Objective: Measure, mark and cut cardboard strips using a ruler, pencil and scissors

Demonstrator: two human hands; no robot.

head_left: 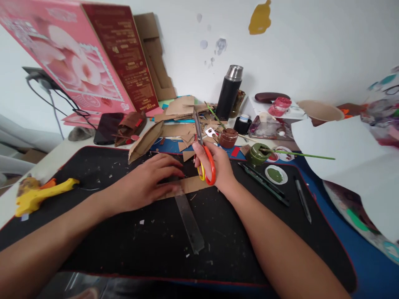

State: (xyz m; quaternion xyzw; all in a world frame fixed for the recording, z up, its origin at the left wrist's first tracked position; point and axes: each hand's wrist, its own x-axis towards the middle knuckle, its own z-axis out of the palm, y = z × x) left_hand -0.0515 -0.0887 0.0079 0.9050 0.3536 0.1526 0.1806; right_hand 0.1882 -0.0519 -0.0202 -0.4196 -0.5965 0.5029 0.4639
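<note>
We see the card strip [195, 183] lying on the black mat [131, 245], its left end beneath our left hand [140, 182], its right end by our right hand [220, 164]. Our hands are apart: the right is closed around the scissors [199, 133], blades pointing away; the left's fingers curl over strip and ruler [190, 224], though we cannot tell whether they grip. Beyond sit a brown jar [228, 139], green jar [257, 155] and flask [229, 94]; far left, a glue gun [45, 195].
</note>
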